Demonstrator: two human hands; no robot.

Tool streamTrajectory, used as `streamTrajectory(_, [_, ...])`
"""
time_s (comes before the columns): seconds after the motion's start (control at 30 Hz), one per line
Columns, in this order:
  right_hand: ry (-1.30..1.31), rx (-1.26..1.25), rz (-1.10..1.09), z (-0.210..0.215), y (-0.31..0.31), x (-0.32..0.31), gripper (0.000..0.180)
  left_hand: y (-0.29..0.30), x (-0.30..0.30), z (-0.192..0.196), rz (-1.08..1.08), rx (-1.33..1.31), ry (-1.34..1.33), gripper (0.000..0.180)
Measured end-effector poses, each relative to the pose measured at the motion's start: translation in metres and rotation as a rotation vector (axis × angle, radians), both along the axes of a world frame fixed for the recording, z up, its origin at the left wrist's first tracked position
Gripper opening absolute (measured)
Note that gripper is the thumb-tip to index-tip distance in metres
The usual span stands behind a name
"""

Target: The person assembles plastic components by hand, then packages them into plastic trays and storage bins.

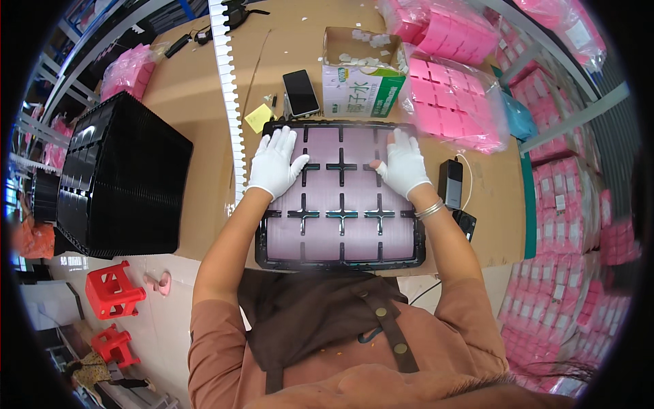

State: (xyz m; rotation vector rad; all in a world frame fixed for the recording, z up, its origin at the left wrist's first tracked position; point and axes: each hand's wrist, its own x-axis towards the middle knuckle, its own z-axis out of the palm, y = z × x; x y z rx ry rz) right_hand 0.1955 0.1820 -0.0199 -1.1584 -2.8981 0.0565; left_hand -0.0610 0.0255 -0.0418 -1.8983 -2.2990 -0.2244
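Observation:
A black plastic tray (340, 264) with cross-shaped dividers lies flat on the cardboard-covered table in front of me. Smooth pale-pink pieces (321, 187) fill its sections. My left hand (274, 165), in a white glove, rests on the tray's upper left part, fingers stretched out and thumb apart. On the upper right part lies my right hand (405, 165), also gloved, its fingers extended; bare skin shows at the thumb tip. Neither hand grips anything.
Nested black trays (122, 177) stand at the left beside a white toothed strip (230, 95). Beyond my tray are a phone (300, 93), a yellow note (258, 118), an open carton (357, 92) and bagged pink pieces (453, 102). A corded black device (450, 183) sits right.

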Motion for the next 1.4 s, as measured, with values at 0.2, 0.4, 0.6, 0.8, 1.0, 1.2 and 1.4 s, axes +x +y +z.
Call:
streamTrajectory(0.2, [0.015, -0.085, 0.142, 0.012, -0.018, 0.023, 0.073, -0.037, 0.006, 0.004, -0.098, -0.049, -0.076, 0.050])
streamTrajectory(0.4, [0.050, 0.074, -0.026, -0.001, 0.003, -0.001, 0.056, -0.005, -0.006, 0.001, -0.070, 0.047, 0.001, 0.048])
streamTrajectory(0.6, [0.150, -0.195, 0.098, 0.019, -0.004, 0.034, 0.055, -0.041, -0.006, 0.009, -0.109, -0.016, -0.076, 0.057])
streamTrajectory(0.8, [0.412, -0.359, 0.446, 0.000, -0.091, 0.121, 0.051, -0.147, 0.011, 0.024, -0.608, -0.234, -0.209, 0.045])
streamTrajectory(1.0, [0.546, -0.522, 0.415, 0.003, -0.101, 0.156, 0.044, -0.187, -0.005, 0.016, -0.700, -0.294, -0.466, 0.036])
streamTrajectory(1.2, [0.414, -0.447, 0.506, 0.014, -0.103, 0.150, 0.037, -0.179, 0.029, 0.032, -0.603, -0.132, -0.394, 0.023])
streamTrajectory(1.4, [0.444, -0.236, 0.280, 0.025, -0.095, 0.162, 0.025, -0.190, 0.036, 0.033, -0.034, -0.037, -0.679, 0.026])
